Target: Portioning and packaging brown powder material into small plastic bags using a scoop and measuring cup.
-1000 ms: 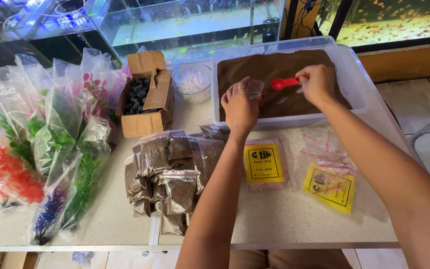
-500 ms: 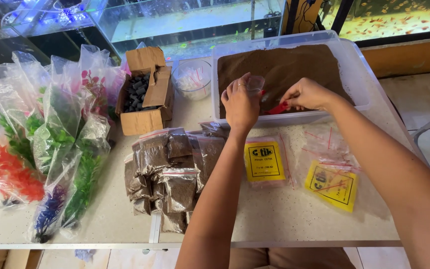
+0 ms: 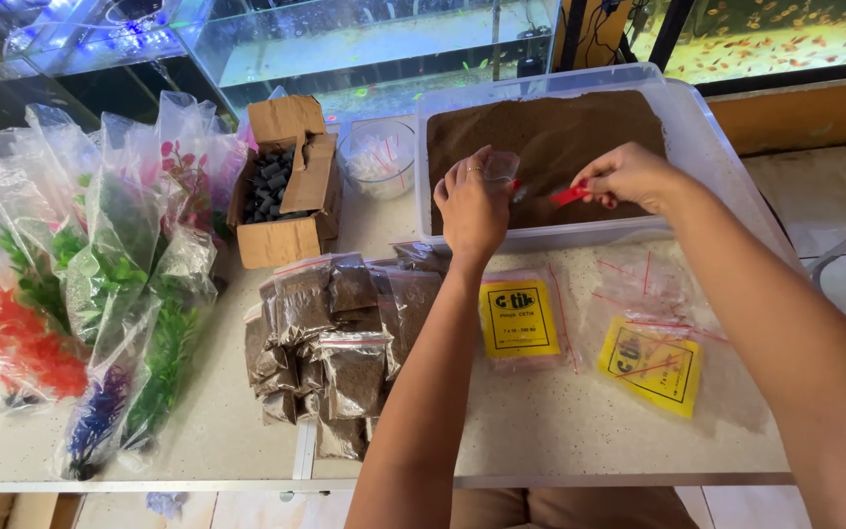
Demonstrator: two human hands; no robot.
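My left hand [image 3: 473, 208] holds a small clear plastic bag [image 3: 501, 168] open at the near edge of a large clear tub [image 3: 707, 147] filled with brown soil [image 3: 550, 137]. My right hand [image 3: 627, 174] grips a small red scoop [image 3: 568, 196], its tip pointing toward the bag's mouth just above the soil. A heap of small filled soil bags [image 3: 330, 338] lies on the table below my left forearm.
Two flat packs of empty zip bags with yellow labels [image 3: 521, 318] [image 3: 652, 363] lie near the front. A cardboard box of dark pieces [image 3: 281, 186], a round clear cup [image 3: 377, 157] and bagged plastic plants [image 3: 80, 284] sit to the left. Aquariums [image 3: 374, 39] stand behind.
My right hand has swung the red scoop from over the soil in toward the bag held by my left hand. The left hand has stayed at the tub's edge.
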